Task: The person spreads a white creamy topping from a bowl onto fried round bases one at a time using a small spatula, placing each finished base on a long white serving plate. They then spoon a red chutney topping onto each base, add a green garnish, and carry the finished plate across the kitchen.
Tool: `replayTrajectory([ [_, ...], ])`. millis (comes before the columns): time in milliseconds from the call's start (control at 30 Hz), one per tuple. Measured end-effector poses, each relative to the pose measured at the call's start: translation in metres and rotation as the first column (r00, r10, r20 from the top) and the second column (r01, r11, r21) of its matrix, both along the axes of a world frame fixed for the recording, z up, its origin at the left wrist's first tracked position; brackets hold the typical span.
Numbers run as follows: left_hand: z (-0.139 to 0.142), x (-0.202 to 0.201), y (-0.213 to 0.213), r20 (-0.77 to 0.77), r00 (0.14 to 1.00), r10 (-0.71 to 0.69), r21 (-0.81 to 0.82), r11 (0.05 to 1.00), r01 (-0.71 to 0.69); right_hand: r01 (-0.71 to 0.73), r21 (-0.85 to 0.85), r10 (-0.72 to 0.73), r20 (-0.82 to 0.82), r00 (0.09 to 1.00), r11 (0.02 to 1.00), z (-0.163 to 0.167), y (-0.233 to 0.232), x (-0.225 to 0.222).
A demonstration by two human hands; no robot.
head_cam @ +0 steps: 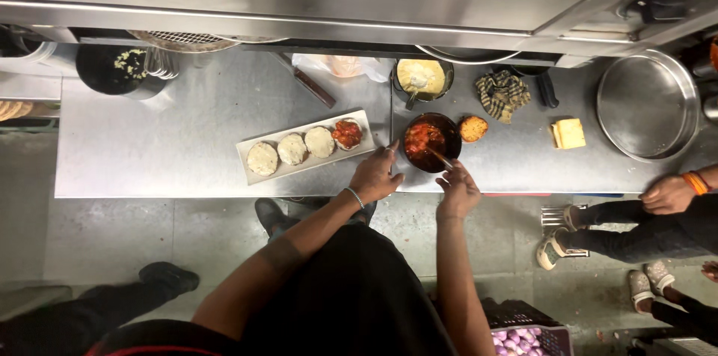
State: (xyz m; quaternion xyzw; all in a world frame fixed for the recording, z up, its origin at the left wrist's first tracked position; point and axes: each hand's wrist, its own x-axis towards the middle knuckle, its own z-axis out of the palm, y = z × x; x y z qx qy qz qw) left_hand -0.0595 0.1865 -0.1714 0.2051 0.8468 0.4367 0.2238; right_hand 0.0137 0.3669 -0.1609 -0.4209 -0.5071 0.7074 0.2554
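Observation:
A dark bowl point(452, 134) of red chunky sauce stands near the steel counter's front edge. My right hand point(458, 188) grips a spoon point(441, 159) whose tip dips into the sauce. My left hand point(376, 176) rests on the counter edge just left of the bowl, fingers touching near its rim. Left of that lies a long white rectangular plate point(248, 152) with several round flat breads in a row; the rightmost one point(347, 133) is topped with red sauce, the others point(292, 149) are plain.
A bowl of pale yellow mixture point(421, 76), a checked cloth point(502, 93), a crumbed patty point(473, 129), a yellow block point(569, 133) and a large round steel tray point(648, 104) sit on the counter. Another person's hand point(667, 194) is at right. A crate of onions point(523, 337) is on the floor.

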Motion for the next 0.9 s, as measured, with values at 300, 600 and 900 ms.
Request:
replayTrajectory([
  [300, -0.017, 0.016, -0.104, 0.006, 0.984, 0.180, 0.186, 0.966, -0.178, -0.042, -0.067, 0.038, -0.050, 0.998, 0.997, -0.006, 0.014, 0.010],
  [600, -0.007, 0.019, -0.169, 0.005, 0.880, 0.476, 0.194, 0.863, -0.467, -0.202, 0.127, 0.223, -0.179, 0.958, 0.971, 0.006, 0.011, 0.020],
  [900, -0.003, 0.003, -0.175, -0.107, 0.797, 0.595, 0.086, 0.804, -0.588, -0.454, 0.166, 0.483, -0.231, 0.845, 0.875, 0.029, -0.083, -0.014],
])
